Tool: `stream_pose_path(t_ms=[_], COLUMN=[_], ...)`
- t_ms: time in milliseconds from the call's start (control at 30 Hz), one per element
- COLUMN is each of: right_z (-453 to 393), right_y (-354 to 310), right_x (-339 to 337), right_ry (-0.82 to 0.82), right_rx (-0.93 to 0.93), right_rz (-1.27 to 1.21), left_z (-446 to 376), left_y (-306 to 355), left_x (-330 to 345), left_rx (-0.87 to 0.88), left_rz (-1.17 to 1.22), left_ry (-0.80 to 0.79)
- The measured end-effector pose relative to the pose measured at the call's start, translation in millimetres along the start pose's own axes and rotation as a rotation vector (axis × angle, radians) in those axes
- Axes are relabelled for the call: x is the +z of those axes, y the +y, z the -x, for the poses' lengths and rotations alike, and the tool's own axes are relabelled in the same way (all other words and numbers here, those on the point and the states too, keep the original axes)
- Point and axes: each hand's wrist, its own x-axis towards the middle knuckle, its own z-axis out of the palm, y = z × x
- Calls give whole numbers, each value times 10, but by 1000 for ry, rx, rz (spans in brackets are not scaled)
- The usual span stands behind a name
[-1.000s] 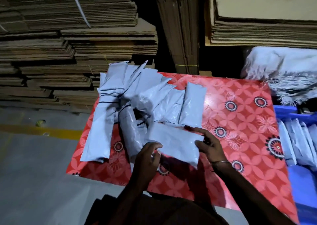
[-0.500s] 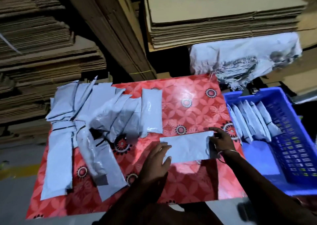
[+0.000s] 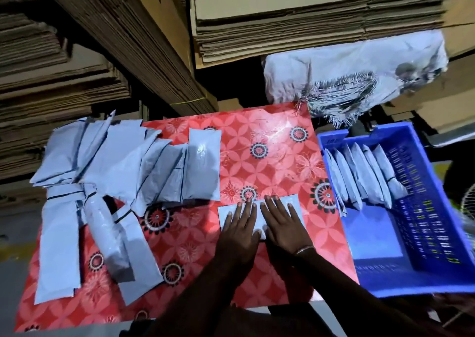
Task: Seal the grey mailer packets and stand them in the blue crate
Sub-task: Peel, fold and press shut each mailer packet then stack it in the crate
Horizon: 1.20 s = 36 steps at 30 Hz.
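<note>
A grey mailer packet [image 3: 295, 203] lies flat on the red flowered tabletop [image 3: 270, 151], near its right side. My left hand [image 3: 237, 230] and my right hand [image 3: 284, 223] press down on it side by side with straight fingers, covering most of it. A heap of grey mailer packets [image 3: 115, 172] spreads over the left half of the table. The blue crate [image 3: 421, 282] stands just right of the table, and several packets [image 3: 359, 177] stand on edge in a row at its far end.
Tall stacks of flattened cardboard [image 3: 282, 20] rise behind the table. A white sack with a frayed edge [image 3: 354, 77] lies behind the crate. Grey floor shows at the lower left.
Both hands went from holding the packet by its ends to pressing flat on top of it, side by side. The view swung right, bringing the whole crate in.
</note>
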Motion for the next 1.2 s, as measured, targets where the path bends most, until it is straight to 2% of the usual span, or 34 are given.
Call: stream_pose_path(t_ms=[233,333,533,767,933,1000,1100,1200], right_z=[-68,-118,-111,19,127,147,114,-43], right_y=[18,53,81,240,434,463,439,384], right_x=[-41,-54,-89,-142,-269,-369,-581,-688], right_ry=[-137,-131,-155,-208,-240,-217,-73,-63], right_rx=[53,41,31,109,162,154,123,152], right_rz=[32,33,46,44,30,21,39,140], left_z=[-106,-138,-63,83,98,126,128,-87], left_y=[101,30,-9,-106,-344,-367,-296,-272], left_x=[-12,-7,-80,-173,-136,-224,-481,-591], left_rx=[-65,-54,34,14,-68,-84,32,-17], left_rz=[-11,11,20,56,3,11,0,-20], left_ry=[-22,-32,46,61,-45,-40,90,96])
